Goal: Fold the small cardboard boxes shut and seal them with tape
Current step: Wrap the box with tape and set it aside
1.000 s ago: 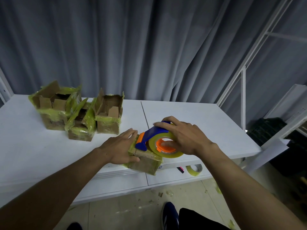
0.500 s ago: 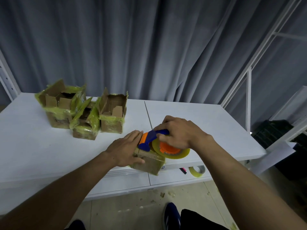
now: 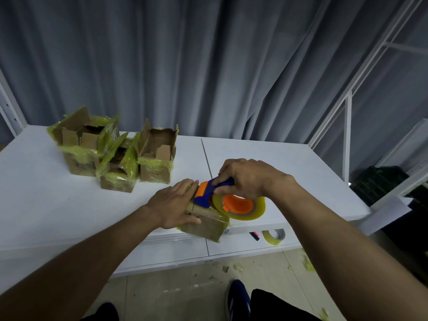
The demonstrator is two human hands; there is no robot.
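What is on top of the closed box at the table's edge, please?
The left hand lies flat on it; the right hand's tape dispenser touches its top. The top under the hand is hidden.

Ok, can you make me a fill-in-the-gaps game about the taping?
The right hand grips the tape dispenser by its ____ handle.
The left hand lies flat on the closed ____.
____ open boxes stand together further back on the table.
Missing: blue, box, three.
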